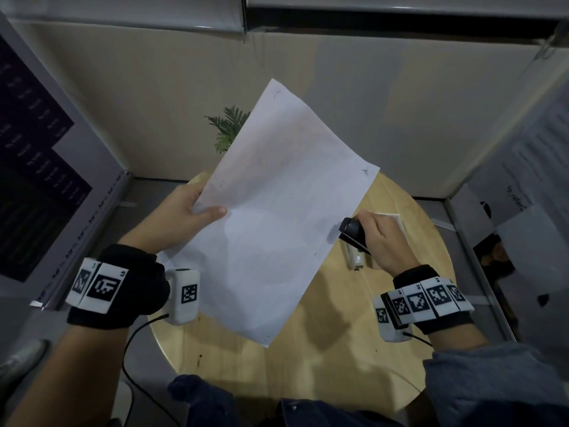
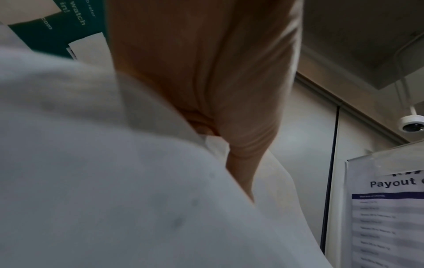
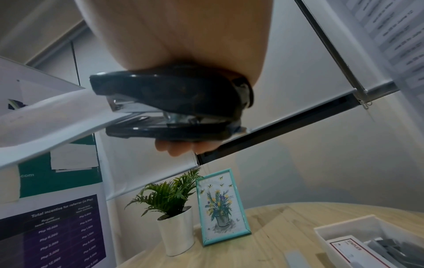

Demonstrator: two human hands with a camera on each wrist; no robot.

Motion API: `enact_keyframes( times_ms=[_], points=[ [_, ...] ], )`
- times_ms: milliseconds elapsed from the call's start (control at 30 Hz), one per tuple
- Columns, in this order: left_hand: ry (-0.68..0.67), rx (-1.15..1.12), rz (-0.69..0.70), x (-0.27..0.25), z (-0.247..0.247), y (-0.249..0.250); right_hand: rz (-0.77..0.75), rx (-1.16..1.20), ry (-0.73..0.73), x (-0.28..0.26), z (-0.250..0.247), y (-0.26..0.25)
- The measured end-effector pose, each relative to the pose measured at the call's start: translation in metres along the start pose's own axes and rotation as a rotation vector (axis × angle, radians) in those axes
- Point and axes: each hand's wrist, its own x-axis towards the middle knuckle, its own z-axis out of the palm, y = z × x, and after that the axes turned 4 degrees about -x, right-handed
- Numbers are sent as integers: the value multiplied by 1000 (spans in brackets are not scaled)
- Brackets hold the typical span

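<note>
The left hand (image 1: 181, 215) is raised above the round tabletop (image 1: 354, 334), wrist low and palm turned up. It pinches the left edge of the paper sheets (image 1: 277, 211), thumb on top and fingers underneath. The sheets hang in the air, tilted, with one corner pointing far and the opposite corner near.

The right hand (image 1: 383, 241) grasps a black stapler (image 1: 354, 231) at the sheets' right edge, palm over its top and fingertips under its base. The right wrist view shows the paper edge lying inside the stapler's mouth.

A white tray (image 3: 344, 226) on the right of the tabletop holds grey staple strips and a small labelled box. At the far side, a white pot (image 3: 176, 234) holds a green plant, just beside a teal picture frame (image 3: 238, 204).
</note>
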Motion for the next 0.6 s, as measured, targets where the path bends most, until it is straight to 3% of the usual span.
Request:
enact_keyframes(
  times_ms=[133, 600],
  points=[
    [-51, 6, -48, 0, -1, 0, 26, 24, 31, 3, -5, -1],
    [-52, -3, -22, 4, 1, -1, -14, -47, 58, 8, 0, 8]
  ],
)
